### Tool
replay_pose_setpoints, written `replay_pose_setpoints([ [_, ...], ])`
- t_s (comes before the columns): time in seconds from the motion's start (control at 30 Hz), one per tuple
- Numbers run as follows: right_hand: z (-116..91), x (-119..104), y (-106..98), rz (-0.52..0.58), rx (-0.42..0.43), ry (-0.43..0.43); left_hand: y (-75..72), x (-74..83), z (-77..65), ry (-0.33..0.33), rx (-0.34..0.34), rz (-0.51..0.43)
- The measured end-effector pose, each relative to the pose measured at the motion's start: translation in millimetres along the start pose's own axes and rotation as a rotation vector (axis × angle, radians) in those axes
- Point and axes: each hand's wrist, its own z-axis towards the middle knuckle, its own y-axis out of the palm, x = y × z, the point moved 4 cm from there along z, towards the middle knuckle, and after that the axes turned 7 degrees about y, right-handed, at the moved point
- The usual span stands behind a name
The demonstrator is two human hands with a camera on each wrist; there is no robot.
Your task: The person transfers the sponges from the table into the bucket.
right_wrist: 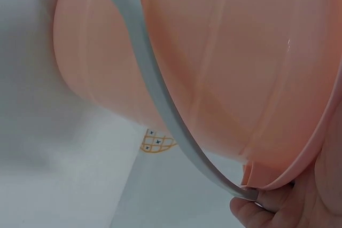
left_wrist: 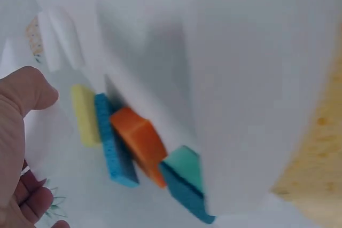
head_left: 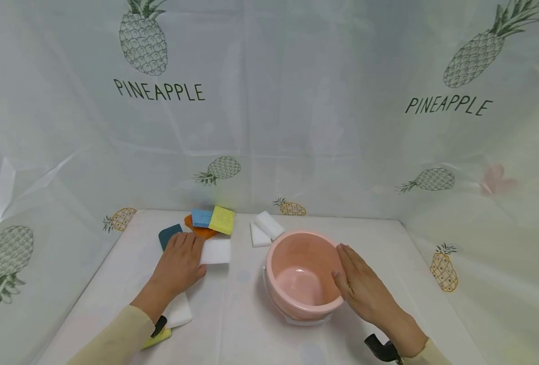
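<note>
A pink bucket (head_left: 303, 306) with a pale handle (right_wrist: 160, 92) stands upright on the table. My right hand (head_left: 365, 284) holds its right rim, thumb over the inner side and fingers outside. Left of the bucket, my left hand (head_left: 178, 263) pinches a white sponge (head_left: 217, 252) between thumb and fingers. Just beyond that hand lie a dark teal sponge (head_left: 170, 235), an orange sponge (head_left: 201, 232), a blue sponge (head_left: 201, 218) and a yellow sponge (head_left: 222, 220). The left fingers partly hide the teal one.
Two white sponges (head_left: 268, 225) lean together behind the bucket. Another white sponge (head_left: 179, 310) and a yellow sponge (head_left: 157, 338) lie under the left forearm. A pineapple-printed sheet (head_left: 297, 126) hangs behind and beside the white table (head_left: 233, 334).
</note>
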Motion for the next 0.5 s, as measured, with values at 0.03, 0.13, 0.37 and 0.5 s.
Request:
replay_pose_setpoints([
  [0.03,0,0,0,0.0,0.0,0.001,-3.3,1.1,2.6,-0.001,0.01,-0.005],
  [0.13,0,0,0,0.0,0.002,-0.001,-13.8,4.7,11.3,-0.001,0.053,-0.021],
  [0.37,0,0,0,-0.003,0.006,-0.008,-34.8,15.5,31.7,0.035,0.175,-0.046],
  [0.5,0,0,0,-0.007,0.004,-0.006,-48.2,24.5,44.3,0.046,0.219,-0.073],
])
